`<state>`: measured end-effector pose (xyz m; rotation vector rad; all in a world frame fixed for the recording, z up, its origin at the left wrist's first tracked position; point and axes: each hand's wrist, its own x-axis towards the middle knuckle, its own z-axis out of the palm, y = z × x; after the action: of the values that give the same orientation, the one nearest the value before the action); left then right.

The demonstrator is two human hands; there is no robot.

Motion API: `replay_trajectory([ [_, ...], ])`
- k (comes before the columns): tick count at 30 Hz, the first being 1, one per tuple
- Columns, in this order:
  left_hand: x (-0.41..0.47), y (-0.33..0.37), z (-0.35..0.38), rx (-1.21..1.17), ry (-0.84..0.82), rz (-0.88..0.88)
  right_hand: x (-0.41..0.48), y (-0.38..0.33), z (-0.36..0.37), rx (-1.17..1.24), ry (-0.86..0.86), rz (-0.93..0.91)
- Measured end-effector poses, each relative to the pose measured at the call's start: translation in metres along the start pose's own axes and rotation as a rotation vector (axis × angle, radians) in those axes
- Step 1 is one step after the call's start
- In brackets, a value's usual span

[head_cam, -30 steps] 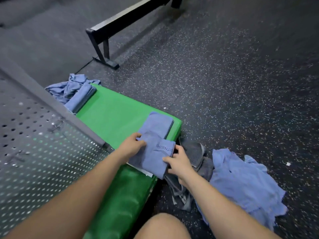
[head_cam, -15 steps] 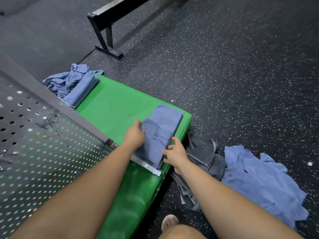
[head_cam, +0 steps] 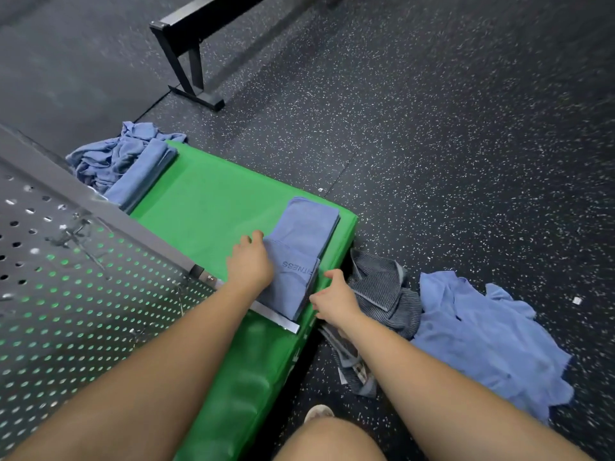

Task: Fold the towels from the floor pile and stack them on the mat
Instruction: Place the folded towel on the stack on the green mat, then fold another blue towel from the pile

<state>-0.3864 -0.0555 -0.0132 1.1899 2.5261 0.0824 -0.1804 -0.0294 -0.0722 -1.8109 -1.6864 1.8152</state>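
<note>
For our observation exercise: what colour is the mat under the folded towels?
The mat is bright green, shown best in the head view.

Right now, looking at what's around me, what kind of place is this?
Most likely a gym or fitness studio: speckled black rubber floor, a green padded mat, and a folded blue towel printed with letters reading TNESS, probably part of FITNESS.

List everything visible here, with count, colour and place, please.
mat: one, green, floor
towel stack: one, blue, mat's near corner
folded towel: one, blue, mat's far end
crumpled towels: one heap, blue, beyond far end
striped towel: one, grey, floor beside mat
loose towels: one heap, blue, right floor
bench frame: one, black, far
perforated panel: one, grey, left
shoe: one, pale, bottom edge
left hand: one, touching stack's left edge
right hand: one, beside stack's right edge
</note>
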Motion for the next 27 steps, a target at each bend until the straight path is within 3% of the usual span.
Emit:
replay_trajectory([
  [2, -0.009, 0.018, 0.005, -0.001, 0.081, 0.131, -0.023, -0.003, -0.029, -0.090, 0.013, -0.054],
  [5, -0.028, 0.056, 0.020, -0.037, 0.045, 0.266, -0.041, 0.019, -0.073, -0.179, 0.046, -0.105],
  [13, -0.090, 0.154, 0.098, -0.057, -0.171, 0.510, -0.081, 0.113, -0.185, -0.350, 0.167, -0.064],
  [22, -0.144, 0.194, 0.165, 0.076, -0.578, 0.734, -0.119, 0.208, -0.254, -0.898, 0.235, 0.119],
  [24, -0.151, 0.194, 0.170, 0.096, -0.663, 0.750, -0.126, 0.220, -0.257, -0.891, 0.266, 0.170],
  [27, -0.158, 0.197, 0.171, 0.091, -0.741, 0.757, -0.131, 0.233, -0.259, -0.658, 0.323, 0.209],
])
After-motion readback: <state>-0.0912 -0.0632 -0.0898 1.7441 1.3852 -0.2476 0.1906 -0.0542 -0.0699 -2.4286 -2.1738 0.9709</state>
